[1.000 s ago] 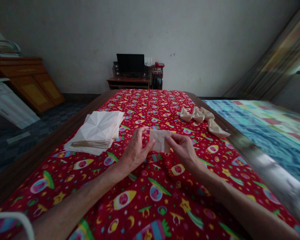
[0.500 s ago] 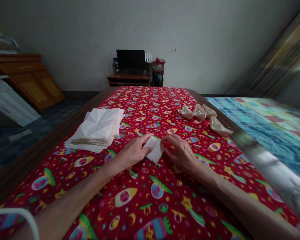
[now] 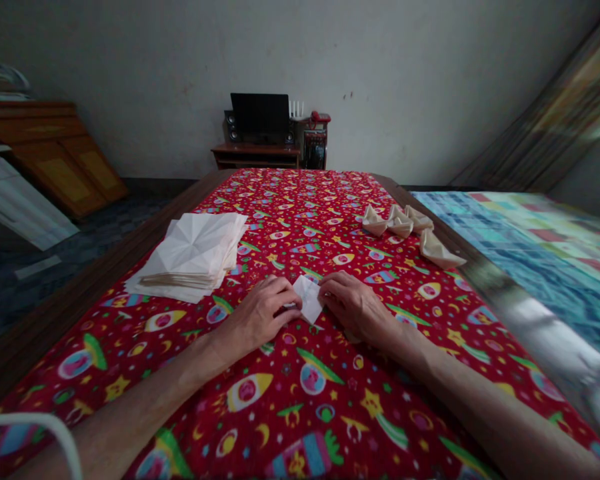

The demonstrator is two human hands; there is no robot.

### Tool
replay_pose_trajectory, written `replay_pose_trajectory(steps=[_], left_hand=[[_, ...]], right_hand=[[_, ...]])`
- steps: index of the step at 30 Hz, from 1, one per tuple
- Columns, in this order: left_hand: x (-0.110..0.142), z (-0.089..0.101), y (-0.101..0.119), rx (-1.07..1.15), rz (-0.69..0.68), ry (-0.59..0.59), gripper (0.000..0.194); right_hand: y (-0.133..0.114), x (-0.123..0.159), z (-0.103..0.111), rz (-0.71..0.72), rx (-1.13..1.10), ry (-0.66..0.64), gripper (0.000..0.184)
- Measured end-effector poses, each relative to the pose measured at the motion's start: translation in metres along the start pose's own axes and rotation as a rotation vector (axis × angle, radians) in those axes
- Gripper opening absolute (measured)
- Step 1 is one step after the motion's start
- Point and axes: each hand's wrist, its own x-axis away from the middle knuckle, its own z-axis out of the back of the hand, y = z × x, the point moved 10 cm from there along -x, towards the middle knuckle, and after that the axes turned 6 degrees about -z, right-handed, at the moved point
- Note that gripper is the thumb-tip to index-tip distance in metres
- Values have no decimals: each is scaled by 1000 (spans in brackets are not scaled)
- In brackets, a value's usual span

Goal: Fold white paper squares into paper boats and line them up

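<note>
A small folded piece of white paper [image 3: 309, 301] lies on the patterned cloth, one corner pointing toward me. My left hand [image 3: 267, 308] is at its left edge, thumb and curled fingers closing on that side. At the right edge, the bent fingertips of my right hand [image 3: 354, 303] grip the paper, and they hide part of it. A pale scrap [image 3: 353, 337] shows partly under my right hand. To the left sits a stack of creased white paper sheets [image 3: 195, 250]. Several folded paper boats [image 3: 401, 223] stand at the right.
The red space-print tablecloth [image 3: 300, 380] covers the long table. A white curved bar or cable [image 3: 40, 420] crosses the lower left corner. A bed [image 3: 520, 253] is beside the table on the right. Beyond the far end stand a monitor [image 3: 261, 117] and speakers.
My left thumb has come off the top of the folded paper, and the fingers are now curled at its left edge. The right hand stays at the right edge, shifted slightly.
</note>
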Motion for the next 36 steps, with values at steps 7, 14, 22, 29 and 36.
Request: replay_pose_trajectory(steps=[7,14,22,29,36], left_hand=[[8,-8,15,-113,-138,-137,31],[12,-12,19,-145,-200,-226,42],[8,1,4,12,-150,-64,23],[3,4,18,-190,-186,-74,22],[1,9,25,-254,-212,-15,20]], right_hand=[[-5,1,0,50,19,13,23],[-7,5,-2,89,81,-4,19],[-26,17,-3,224,291,-109,22],[-22,20,-2,373,130,-89,38],[-21,16,-4,357,164,-95,30]])
